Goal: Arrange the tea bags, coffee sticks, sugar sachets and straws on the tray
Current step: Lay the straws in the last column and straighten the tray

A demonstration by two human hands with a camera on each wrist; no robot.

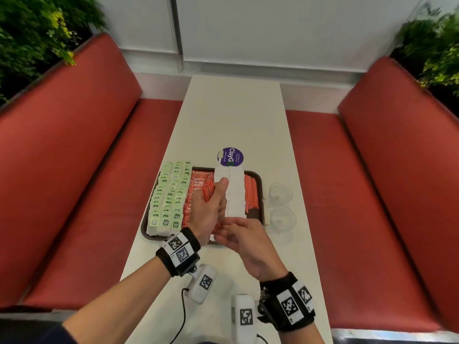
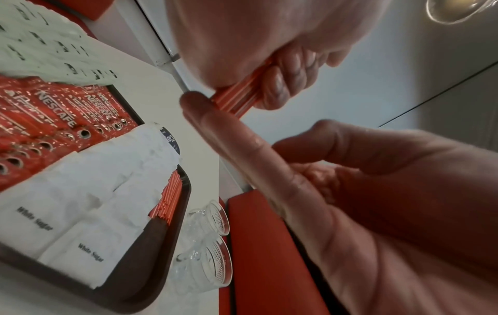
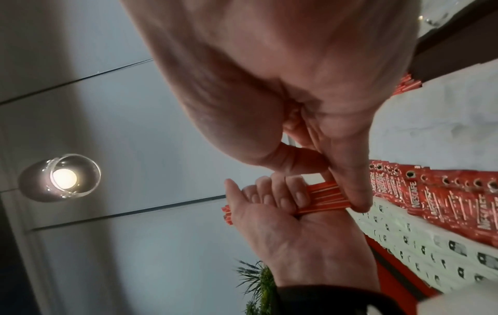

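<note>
Left hand (image 1: 210, 209) gripped a straw bundle (image 1: 208, 192) over the tray (image 1: 259, 181); right hand (image 1: 238, 235), fingers relaxed, touched its 6 o'clock end. Glasses (image 1: 280, 193) crowded the tray's 3 o'clock edge.

Even, soft light fills the booth from overhead, so the white table (image 1: 238, 115) is bright with only faint shadows, and a lit ceiling lamp (image 3: 64, 177) glares white in the right wrist view. The head view bows the benches (image 1: 62, 170) outward and smears the plants (image 1: 37, 33) in the corners, though the middle stays fairly sharp. Both wrist views are dimmer and softer, with the nearest skin of the right hand (image 3: 296, 74) looming large, blurred and partly washed out.
</note>
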